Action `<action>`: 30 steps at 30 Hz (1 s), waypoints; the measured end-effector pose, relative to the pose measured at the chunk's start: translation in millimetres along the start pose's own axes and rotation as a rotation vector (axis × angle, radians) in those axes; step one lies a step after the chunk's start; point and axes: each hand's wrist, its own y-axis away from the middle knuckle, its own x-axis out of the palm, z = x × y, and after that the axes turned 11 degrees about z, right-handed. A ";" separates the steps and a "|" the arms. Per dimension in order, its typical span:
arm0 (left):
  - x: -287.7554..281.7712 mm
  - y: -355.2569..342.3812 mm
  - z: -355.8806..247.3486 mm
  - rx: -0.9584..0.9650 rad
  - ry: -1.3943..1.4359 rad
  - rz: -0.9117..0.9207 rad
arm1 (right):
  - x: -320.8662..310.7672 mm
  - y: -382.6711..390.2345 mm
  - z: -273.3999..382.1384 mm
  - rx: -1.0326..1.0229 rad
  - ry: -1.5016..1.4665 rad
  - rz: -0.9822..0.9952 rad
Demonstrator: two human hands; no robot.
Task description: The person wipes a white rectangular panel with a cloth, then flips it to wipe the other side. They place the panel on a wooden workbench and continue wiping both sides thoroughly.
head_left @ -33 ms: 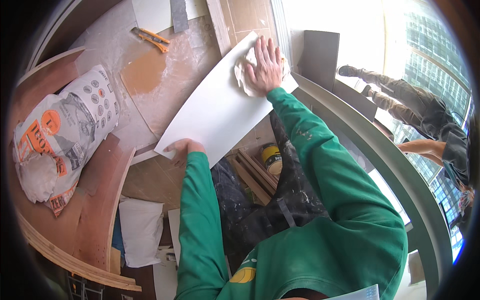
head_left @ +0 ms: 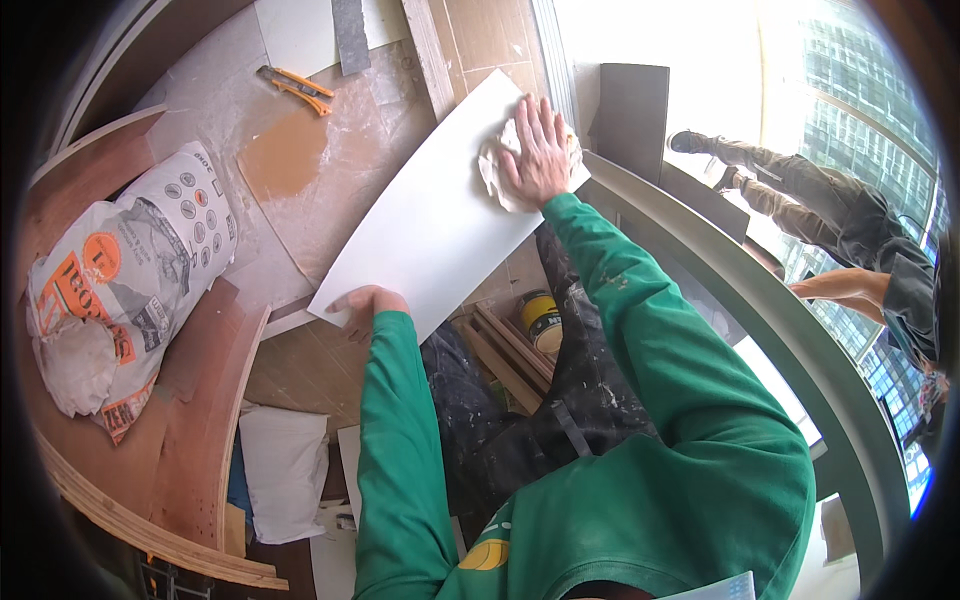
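Note:
A white sheet [head_left: 420, 210] spans the middle of the view at a slant. My left hand [head_left: 368, 305] grips its lower-left edge, with some fingers partly hidden. Near the sheet's upper-right end, my right hand [head_left: 538, 160] lies with fingers extended on a crumpled off-white cloth [head_left: 495, 178], pressing it against the surface. An orange utility knife [head_left: 295, 90] rests beyond the sheet on a dusty board [head_left: 360, 140] at the upper left.
A printed sack [head_left: 135, 260] lies in a wooden structure [head_left: 195, 450] at left, near a white bag [head_left: 283, 470]. Wooden strips [head_left: 500, 355] and a yellow-black can [head_left: 540, 325] are below. A curved rail [head_left: 840, 390] runs at right, beside another person's legs [head_left: 800, 190] and arm [head_left: 840, 290].
My right hand and the cloth appear a little lower and further right in the picture. The view has shifted slightly, and my left hand still holds the sheet's edge.

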 end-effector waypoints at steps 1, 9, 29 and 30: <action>-5.3 0.6 -0.7 -0.022 0.052 0.033 | 2.3 20.6 -12.5 -0.008 0.002 0.051; -6.7 8.5 -4.2 0.044 0.010 0.023 | -10.4 -82.5 23.3 -0.008 -0.002 -0.070; -19.9 16.0 -10.6 0.011 0.004 0.110 | -60.1 -60.6 -20.9 -0.261 -0.063 -0.207; -17.8 14.1 -9.7 0.011 0.009 0.089 | -64.9 -42.7 -25.1 -0.259 -0.057 -0.150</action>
